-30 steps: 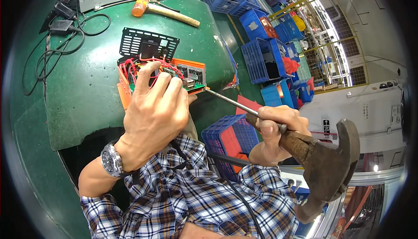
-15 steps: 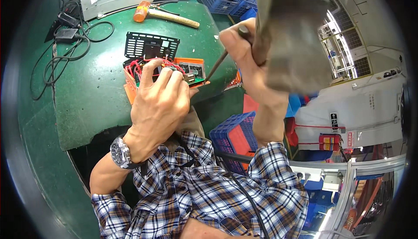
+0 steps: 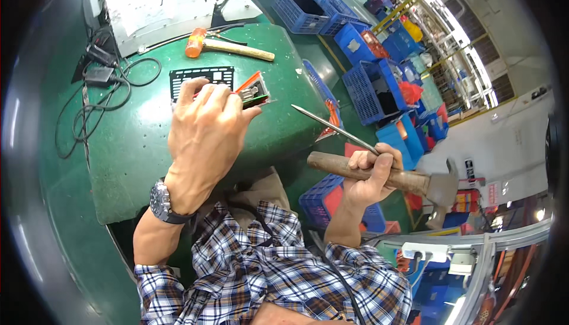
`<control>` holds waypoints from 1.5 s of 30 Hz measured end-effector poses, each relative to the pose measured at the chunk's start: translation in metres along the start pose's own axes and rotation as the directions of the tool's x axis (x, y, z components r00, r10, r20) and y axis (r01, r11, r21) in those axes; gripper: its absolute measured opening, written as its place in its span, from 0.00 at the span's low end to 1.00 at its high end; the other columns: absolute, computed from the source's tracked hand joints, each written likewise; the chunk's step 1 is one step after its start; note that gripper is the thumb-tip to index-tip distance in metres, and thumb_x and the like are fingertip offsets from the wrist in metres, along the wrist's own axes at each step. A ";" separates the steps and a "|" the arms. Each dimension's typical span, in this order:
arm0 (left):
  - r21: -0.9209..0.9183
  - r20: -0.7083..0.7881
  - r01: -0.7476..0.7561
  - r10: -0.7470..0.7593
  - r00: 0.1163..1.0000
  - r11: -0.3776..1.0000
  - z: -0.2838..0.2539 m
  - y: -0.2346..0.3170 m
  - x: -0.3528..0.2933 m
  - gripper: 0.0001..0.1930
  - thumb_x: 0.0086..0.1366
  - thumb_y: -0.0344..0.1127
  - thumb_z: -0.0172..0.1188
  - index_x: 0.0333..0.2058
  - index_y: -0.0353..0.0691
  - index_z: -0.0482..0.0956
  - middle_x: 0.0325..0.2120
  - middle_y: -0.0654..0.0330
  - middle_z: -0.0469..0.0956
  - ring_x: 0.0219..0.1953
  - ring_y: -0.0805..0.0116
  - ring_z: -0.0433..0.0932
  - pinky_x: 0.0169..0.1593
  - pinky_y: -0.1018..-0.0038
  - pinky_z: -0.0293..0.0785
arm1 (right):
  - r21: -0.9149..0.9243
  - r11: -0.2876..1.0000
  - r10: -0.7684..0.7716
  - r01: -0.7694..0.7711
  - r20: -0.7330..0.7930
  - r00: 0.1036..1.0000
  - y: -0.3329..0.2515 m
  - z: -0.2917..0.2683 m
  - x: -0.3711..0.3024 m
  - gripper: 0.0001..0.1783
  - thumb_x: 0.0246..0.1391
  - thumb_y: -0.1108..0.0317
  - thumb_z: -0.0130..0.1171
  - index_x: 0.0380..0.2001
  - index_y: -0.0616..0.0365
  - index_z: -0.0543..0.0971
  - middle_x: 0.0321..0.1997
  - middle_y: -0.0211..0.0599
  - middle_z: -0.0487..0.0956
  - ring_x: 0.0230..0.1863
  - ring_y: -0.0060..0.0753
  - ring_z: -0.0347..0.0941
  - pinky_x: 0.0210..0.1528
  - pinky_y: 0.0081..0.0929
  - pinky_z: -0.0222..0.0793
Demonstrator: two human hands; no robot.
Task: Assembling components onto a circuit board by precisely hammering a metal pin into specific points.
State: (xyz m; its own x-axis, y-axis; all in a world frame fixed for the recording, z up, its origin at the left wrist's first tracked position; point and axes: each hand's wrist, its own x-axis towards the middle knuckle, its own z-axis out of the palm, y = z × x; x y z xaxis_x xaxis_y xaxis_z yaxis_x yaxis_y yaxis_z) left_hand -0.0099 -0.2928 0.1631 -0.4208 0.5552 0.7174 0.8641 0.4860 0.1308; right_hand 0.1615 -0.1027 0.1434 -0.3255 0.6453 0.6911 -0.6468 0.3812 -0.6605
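Note:
My left hand [image 3: 207,120], with a watch on its wrist, is closed over an electronic device [image 3: 256,91] on the green bench. The device has an orange housing, and part of a green circuit board shows; my fingers hide most of the rest. Its black slotted panel [image 3: 220,75] stands behind my fingers. Off the bench's right edge, my right hand [image 3: 374,178] grips a hammer [image 3: 409,181] by its wooden handle, the metal head pointing right. A thin pointed metal rod [image 3: 332,126] is clasped in the same hand, its tip toward the bench.
An orange-headed mallet [image 3: 237,49] lies at the back of the green bench [image 3: 136,177]. Black cables with adapters [image 3: 101,76] sprawl at the left. Blue crates [image 3: 300,11] stand on the floor beyond, and another blue crate [image 3: 320,197] stands below my right hand.
My right hand has drawn the rod away from the device and swung the hammer down and right. The device appears turned and tilted under my left hand. The view has shifted too.

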 end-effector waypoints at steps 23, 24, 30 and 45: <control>-0.008 0.062 0.040 -0.040 0.997 0.999 0.001 -0.001 0.011 0.16 0.52 0.40 0.75 0.23 0.37 0.76 0.24 0.58 0.76 0.33 0.57 0.77 0.51 0.61 0.72 | -0.143 0.987 0.117 -0.079 0.287 0.951 0.023 0.003 0.025 0.13 0.66 0.66 0.57 0.39 0.70 0.75 0.22 0.33 0.70 0.22 0.19 0.64 0.26 0.25 0.69; -0.009 0.047 0.032 -0.031 0.998 0.999 0.000 -0.001 0.012 0.16 0.52 0.40 0.75 0.23 0.38 0.76 0.24 0.59 0.76 0.33 0.57 0.77 0.51 0.61 0.72 | -0.156 0.986 0.109 -0.065 0.296 0.949 0.022 0.003 0.026 0.13 0.66 0.66 0.57 0.39 0.70 0.75 0.21 0.33 0.70 0.22 0.19 0.64 0.26 0.25 0.69; 0.004 0.030 0.031 -0.031 0.999 1.000 0.001 -0.002 0.010 0.17 0.53 0.41 0.74 0.22 0.38 0.75 0.24 0.58 0.76 0.33 0.57 0.78 0.51 0.61 0.72 | -0.177 0.984 0.081 -0.021 0.340 0.937 0.019 0.008 0.027 0.14 0.65 0.66 0.57 0.39 0.70 0.76 0.21 0.33 0.71 0.21 0.19 0.64 0.26 0.24 0.69; 0.032 0.155 0.123 -0.127 0.980 0.992 -0.001 0.021 0.026 0.27 0.55 0.42 0.70 0.51 0.42 0.72 0.48 0.50 0.72 0.56 0.52 0.69 0.60 0.57 0.63 | -0.449 0.888 0.094 0.105 0.398 0.913 -0.020 0.031 0.038 0.14 0.61 0.61 0.62 0.34 0.64 0.81 0.20 0.34 0.80 0.21 0.19 0.73 0.25 0.18 0.67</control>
State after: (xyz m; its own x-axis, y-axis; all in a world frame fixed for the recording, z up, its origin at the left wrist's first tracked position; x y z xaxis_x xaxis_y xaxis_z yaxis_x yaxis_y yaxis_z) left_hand -0.0022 -0.2686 0.1848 -0.5647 0.5867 0.5805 0.7963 0.5722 0.1962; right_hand 0.1407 -0.1058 0.1921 -0.6321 0.3609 0.6857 -0.2988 0.7030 -0.6454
